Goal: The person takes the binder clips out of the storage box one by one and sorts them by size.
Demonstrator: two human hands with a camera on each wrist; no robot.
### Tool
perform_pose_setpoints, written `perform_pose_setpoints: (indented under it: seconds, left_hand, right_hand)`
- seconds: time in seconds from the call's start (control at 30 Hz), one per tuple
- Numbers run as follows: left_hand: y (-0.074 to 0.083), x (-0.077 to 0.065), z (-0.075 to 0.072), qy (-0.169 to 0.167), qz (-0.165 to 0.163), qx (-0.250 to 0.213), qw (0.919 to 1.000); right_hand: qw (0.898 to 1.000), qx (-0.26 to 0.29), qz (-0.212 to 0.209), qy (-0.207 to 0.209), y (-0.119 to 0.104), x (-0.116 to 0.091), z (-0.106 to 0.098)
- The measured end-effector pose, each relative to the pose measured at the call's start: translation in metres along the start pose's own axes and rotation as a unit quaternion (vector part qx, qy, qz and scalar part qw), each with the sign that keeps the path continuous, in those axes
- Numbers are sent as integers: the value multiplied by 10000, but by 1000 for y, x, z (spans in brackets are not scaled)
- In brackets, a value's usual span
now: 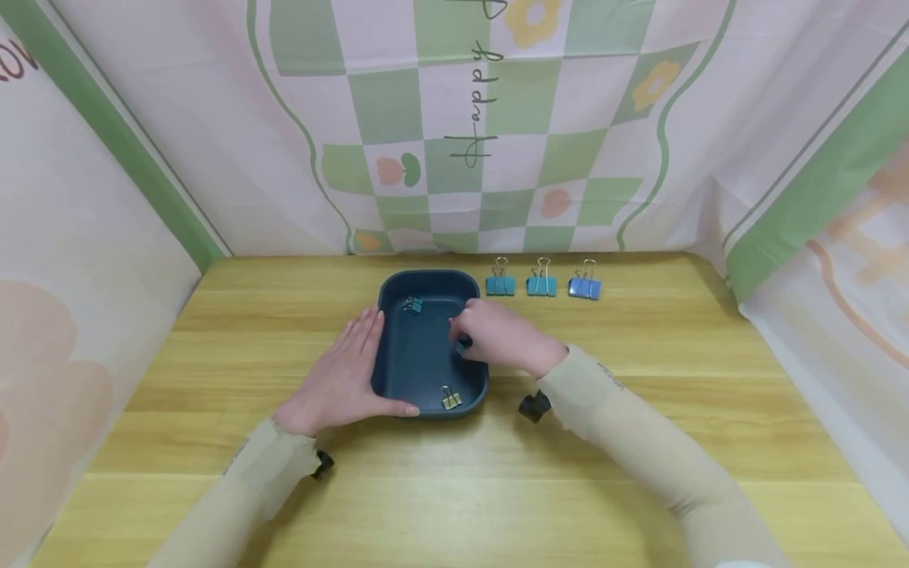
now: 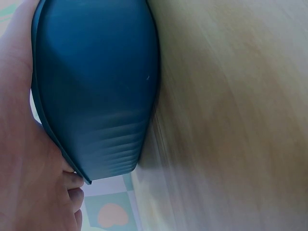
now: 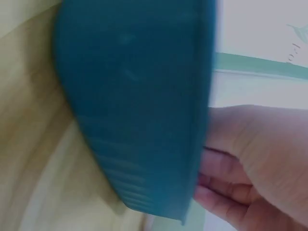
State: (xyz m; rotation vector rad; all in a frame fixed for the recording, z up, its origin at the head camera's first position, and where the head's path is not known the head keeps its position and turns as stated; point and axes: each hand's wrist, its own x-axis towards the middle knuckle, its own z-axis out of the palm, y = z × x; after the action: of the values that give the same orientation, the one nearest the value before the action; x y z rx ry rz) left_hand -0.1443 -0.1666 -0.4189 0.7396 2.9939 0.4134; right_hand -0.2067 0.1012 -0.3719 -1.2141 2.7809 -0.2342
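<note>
Tray sits on the table. Your left hand lies along its left rim, fingers straight, thumb on the near edge, not wrapped round. Your right hand reaches over its right rim, fingers curled beside a small dark thing; can't tell if they've got hold of it. Small teal clip inside the tray, far left; gold clip inside, near right corner. Larger teal clips and blue clip: in a row right of the tray's far end. Clips look light, stiff, not fragile; pinch the body, handles probably swivel. Tray looks light, smooth, may slide; steady it by the rim.
</note>
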Motion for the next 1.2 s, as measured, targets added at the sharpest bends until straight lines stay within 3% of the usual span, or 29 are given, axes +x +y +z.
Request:
perform_pose_setpoints:
  seconds: [0.17, 0.4, 0.67, 0.97, 1.07, 1.2]
  left_hand:
    - [1, 0, -1, -47, -33, 17, 10000]
    - [0, 0, -2, -94, -43, 50, 9999]
    - [1, 0, -2, -67, -35, 26, 10000]
    - [1, 0, -1, -62, -65, 50, 9999]
    - [2, 0, -1, -41, -61, 31, 10000]
    - [2, 0, -1, -35, -61, 40, 10000]
  right_hand:
    - [9974, 551, -142, 443, 4, -5, -13]
    - [9905, 771, -211, 1119, 13, -15, -31]
    - [9771, 1362, 304, 1605, 39, -33, -44]
    - [9577, 1602, 984, 2177, 79, -56, -35]
    - [9510, 1735, 1279, 2218, 92, -62, -28]
    - [9472, 1949, 1604, 1978, 108, -69, -15]
